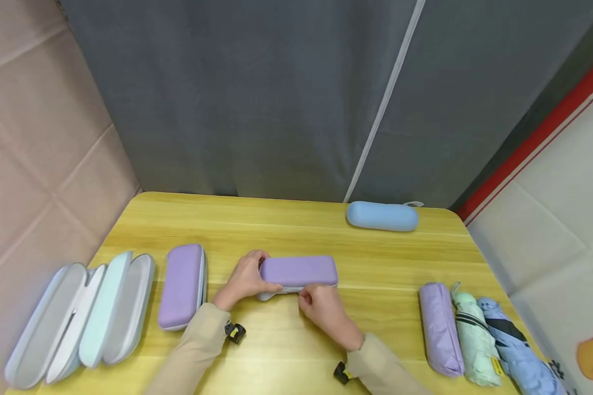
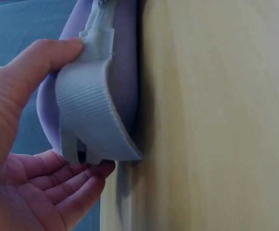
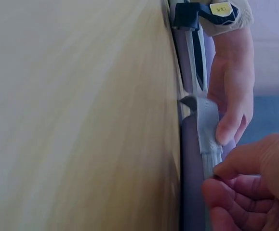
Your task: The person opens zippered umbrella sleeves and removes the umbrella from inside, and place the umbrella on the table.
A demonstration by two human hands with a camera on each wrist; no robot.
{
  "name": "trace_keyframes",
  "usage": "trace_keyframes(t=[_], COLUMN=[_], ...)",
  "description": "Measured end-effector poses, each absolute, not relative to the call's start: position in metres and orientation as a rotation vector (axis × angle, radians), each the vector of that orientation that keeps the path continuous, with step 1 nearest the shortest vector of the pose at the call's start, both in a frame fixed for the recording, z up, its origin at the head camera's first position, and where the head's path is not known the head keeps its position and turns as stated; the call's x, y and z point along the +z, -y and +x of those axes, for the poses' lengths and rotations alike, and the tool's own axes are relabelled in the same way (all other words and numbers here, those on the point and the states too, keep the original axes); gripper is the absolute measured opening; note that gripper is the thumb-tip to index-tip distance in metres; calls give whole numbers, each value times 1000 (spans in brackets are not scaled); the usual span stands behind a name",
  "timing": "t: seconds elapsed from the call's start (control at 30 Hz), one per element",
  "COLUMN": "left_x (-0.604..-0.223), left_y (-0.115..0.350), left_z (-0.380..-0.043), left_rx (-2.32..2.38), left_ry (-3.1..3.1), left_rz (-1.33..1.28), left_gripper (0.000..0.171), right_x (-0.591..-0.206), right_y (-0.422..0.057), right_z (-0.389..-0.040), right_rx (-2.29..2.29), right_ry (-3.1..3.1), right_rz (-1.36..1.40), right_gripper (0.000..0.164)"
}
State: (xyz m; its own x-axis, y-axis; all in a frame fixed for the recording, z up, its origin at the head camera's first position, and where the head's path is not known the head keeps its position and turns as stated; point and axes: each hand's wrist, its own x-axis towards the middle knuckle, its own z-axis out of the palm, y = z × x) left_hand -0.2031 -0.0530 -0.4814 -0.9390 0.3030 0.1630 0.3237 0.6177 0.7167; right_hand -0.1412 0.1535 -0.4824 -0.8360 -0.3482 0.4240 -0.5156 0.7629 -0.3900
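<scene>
A purple zip case (image 1: 298, 270) lies crosswise at the middle of the table, its zipped side facing me. My left hand (image 1: 248, 276) holds its left end, with the thumb by the base of a grey strap (image 2: 86, 106) and the other fingers around the end. At the case's near side, my right hand (image 1: 323, 308) pinches at the grey zipper (image 3: 209, 166) with thumb and forefinger; the zipper pull itself is hidden by the fingertips. A second purple case (image 1: 182, 286) stands to the left of my left hand.
Farther left are a mint case (image 1: 104, 315) and a white-grey case (image 1: 49, 329), both lying open. A blue case (image 1: 382, 216) lies at the back edge. Folded umbrellas in purple (image 1: 441, 329), green (image 1: 476, 340) and blue (image 1: 516, 351) lie at the right.
</scene>
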Motion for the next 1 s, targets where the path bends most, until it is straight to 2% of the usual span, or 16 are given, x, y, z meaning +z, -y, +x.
trace_keyframes(t=[0.53, 0.7, 0.83, 0.9, 1.0], left_x=[-477, -477, -477, -477, -476], left_y=[50, 50, 54, 57, 62], left_z=[-201, -201, -200, -199, -199], left_rx=[-1268, -1266, -1347, -1399, -1449], left_ry=[2841, 2852, 2839, 2832, 2833], left_rz=[-487, -496, -527, -553, -582], left_gripper=[60, 61, 62, 63, 66], right_x=[-474, -468, -459, -457, -457], right_y=[-130, -138, -160, -178, -209], right_z=[-141, -144, -157, -168, -183], right_rx=[674, 789, 842, 857, 1064], right_ry=[2714, 2729, 2596, 2548, 2641], right_rz=[632, 677, 610, 556, 582], right_gripper=[18, 10, 5, 15, 42])
